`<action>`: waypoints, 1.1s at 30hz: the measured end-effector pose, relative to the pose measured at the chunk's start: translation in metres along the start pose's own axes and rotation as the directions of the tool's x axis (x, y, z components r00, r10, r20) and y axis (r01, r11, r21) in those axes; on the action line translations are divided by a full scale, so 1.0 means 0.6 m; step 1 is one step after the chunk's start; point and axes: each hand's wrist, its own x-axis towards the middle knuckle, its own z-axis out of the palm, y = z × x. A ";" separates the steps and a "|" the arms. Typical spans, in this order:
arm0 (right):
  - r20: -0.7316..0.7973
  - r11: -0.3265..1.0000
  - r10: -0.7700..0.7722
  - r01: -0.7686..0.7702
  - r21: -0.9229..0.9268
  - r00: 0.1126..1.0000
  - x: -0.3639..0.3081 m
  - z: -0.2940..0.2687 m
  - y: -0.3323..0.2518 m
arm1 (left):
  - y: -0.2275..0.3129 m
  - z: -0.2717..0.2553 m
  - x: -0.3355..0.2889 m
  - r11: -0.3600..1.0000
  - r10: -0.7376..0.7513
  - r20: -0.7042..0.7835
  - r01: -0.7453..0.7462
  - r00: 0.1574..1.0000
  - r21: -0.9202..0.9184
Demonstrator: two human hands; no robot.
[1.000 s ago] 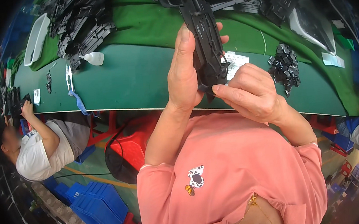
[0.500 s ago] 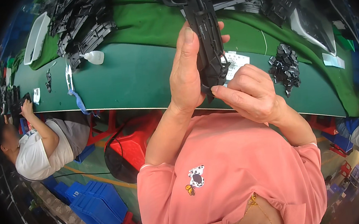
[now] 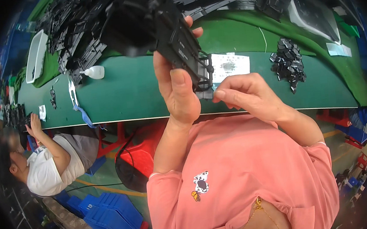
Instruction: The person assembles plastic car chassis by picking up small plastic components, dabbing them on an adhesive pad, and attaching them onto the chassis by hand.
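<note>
Left hand (image 3: 178,93) is gripping a black molded plastic frame (image 3: 180,49) above a green tabletop (image 3: 133,88), right hand (image 3: 250,94) is hovering beside the frame's near end, fingertips bunching narrowly, any hold unclear

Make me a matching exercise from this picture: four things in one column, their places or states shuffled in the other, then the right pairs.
Things:
1. Long black part
2. White bottle
3. Heap of small black pieces
4. Blue band

Places and states:
A. To the right of the printed white sheet
B. At the near edge of the green table
C. Held up in the left hand
D. Lying on its side, nozzle pointing left

Pairs: 1-C, 2-D, 3-A, 4-B
</note>
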 end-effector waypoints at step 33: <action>-0.439 0.507 -0.447 -0.183 -0.842 0.780 -0.042 -0.281 0.042 | -0.059 -0.084 0.022 0.613 -0.429 0.066 0.344 0.901 -0.711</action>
